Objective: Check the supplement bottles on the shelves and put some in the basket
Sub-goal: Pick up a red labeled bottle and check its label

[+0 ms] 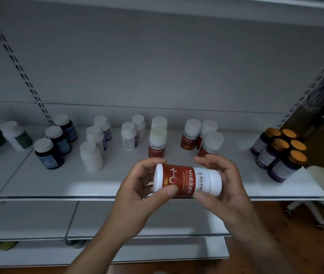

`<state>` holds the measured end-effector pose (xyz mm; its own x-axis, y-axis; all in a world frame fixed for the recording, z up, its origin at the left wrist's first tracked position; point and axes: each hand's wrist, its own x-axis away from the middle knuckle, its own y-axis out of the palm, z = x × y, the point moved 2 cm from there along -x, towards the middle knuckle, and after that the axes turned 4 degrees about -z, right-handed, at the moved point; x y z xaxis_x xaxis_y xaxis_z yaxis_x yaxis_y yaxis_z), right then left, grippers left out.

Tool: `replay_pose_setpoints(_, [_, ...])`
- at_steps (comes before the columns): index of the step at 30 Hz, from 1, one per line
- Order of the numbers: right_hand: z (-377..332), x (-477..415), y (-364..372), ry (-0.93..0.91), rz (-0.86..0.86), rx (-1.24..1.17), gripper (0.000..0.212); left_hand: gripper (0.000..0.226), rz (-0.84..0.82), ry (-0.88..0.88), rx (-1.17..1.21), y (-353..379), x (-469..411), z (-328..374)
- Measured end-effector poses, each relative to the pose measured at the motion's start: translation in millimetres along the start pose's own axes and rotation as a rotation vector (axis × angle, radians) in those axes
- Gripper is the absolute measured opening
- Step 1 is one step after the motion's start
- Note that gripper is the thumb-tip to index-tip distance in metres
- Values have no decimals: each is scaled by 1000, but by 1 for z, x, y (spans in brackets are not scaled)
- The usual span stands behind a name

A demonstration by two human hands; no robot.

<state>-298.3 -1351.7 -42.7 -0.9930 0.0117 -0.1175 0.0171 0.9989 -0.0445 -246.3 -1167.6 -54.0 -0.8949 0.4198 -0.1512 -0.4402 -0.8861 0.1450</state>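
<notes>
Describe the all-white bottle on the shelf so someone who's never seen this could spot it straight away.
Look at the white shelf lined with bottles. Left of the held red-label bottle, beside the dark blue bottles, stands the all-white bottle, frontmost in its column. Unlike its neighbours, it shows no coloured label, only plain white body and cap.

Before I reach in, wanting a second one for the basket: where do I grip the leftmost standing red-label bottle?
Probably by the white cap of the leftmost standing bottle, coming from the front and above. It stands upright, another bottle sits right behind it, and its sides are free.
</notes>
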Motion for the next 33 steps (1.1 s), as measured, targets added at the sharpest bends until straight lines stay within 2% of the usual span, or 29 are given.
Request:
replay_pose_setpoints(2, [0, 1, 0, -21, -14, 53, 55, 50, 15, -39, 18, 1, 0, -2])
replay_pose_setpoints(7, [2, 0, 2, 57, 90, -23, 34, 64, -124, 0, 0, 6, 0, -1])
replay_pose_setpoints(11, [1, -2, -1, 93, 129, -22, 34, 60, -114, -10, -17, 8, -1, 0])
replay_pose_setpoints(14, [1, -2, -1, 119, 105, -24, 37, 68, -119, 60, -105, 8, -1, 2])
replay_pose_setpoints(16, [2, -1, -1, 131, 94, -38, 39, 58, -124, 66, -98, 9, -2, 3])
replay_pose_setpoints(21, [2, 1, 0, 49, 16, -7, 46, 50, 15, -27, -35, 7, -4, -1])
replay_pose_setpoints(24, [1, -1, 1, 70, 107, -14, 36, 60, -81, 7, -55, 9, -3, 0])
replay_pose_setpoints(26, [2, -2, 1, 97, 148, -7, 38, 59, -114, 40, -63, 10, -4, 2])
replay_pose_setpoints(30, [1, 0, 1, 46, 75, -35, 43, 38, -14, -33, 18, 12, -7, 4])
replay_pose_setpoints(33, [1, 0, 2, 36, 107, -46, 41, 49, -50, -57, 14, 12, -6, 3])
